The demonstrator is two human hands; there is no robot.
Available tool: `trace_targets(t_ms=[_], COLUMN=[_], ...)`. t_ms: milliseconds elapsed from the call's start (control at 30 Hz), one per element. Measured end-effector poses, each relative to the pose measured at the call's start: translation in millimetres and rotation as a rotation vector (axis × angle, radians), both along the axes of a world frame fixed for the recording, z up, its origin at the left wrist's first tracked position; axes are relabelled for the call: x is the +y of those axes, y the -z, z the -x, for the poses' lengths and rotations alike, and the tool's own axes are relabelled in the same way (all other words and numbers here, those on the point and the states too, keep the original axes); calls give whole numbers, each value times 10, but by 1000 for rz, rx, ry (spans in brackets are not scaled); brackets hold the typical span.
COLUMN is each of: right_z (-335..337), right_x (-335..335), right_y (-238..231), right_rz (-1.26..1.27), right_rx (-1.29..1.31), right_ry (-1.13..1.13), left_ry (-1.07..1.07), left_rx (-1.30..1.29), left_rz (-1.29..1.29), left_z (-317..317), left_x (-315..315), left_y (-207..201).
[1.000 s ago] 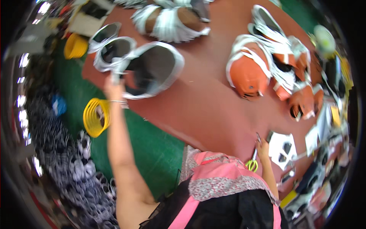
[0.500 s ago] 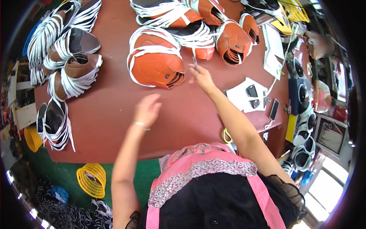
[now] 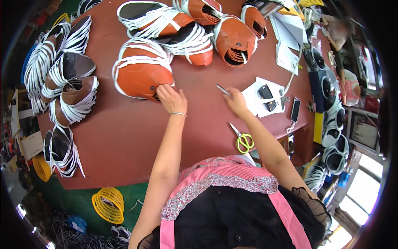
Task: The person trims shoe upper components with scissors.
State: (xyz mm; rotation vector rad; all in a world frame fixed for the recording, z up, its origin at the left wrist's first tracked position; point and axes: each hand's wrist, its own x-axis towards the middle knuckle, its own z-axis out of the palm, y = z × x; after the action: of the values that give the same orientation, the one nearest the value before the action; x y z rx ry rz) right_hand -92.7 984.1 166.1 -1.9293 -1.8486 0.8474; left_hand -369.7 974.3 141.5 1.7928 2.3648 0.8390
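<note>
A tied bundle of orange shoe uppers (image 3: 143,70) with white straps lies left of the middle of the table. My left hand (image 3: 172,99) grips its near right end, fingers curled at the opening and partly hiding it. Apart from the bundles, my right hand (image 3: 235,102) is closed round a slim silver pen (image 3: 223,89), whose tip points to the far left. Scissors (image 3: 243,142) with yellow-green handles lie on the table in front of me. More orange bundles (image 3: 235,37) sit behind the one I touch.
Brown and dark bundles of uppers (image 3: 72,99) line the table's left side. White papers (image 3: 253,93) with a dark calculator (image 3: 271,106) and a phone (image 3: 295,110) lie at the right. A yellow basket (image 3: 108,205) stands below the near edge. Another person (image 3: 338,31) is at the far right.
My left hand has moved right and forward onto the orange bundle. My right hand has drawn back to the right with the pen. The view has shifted, showing the whole scissors.
</note>
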Motion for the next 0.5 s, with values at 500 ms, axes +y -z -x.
trace_targets(t_ms=[500], right_z=[-346], right_x=[-135], right_y=[-73], right_rz=[-240], right_rx=[80], right_ry=[-268], left_ry=[-137], left_rx=[118], left_rz=[-9], left_z=[1417], left_x=[-44], left_y=[-355])
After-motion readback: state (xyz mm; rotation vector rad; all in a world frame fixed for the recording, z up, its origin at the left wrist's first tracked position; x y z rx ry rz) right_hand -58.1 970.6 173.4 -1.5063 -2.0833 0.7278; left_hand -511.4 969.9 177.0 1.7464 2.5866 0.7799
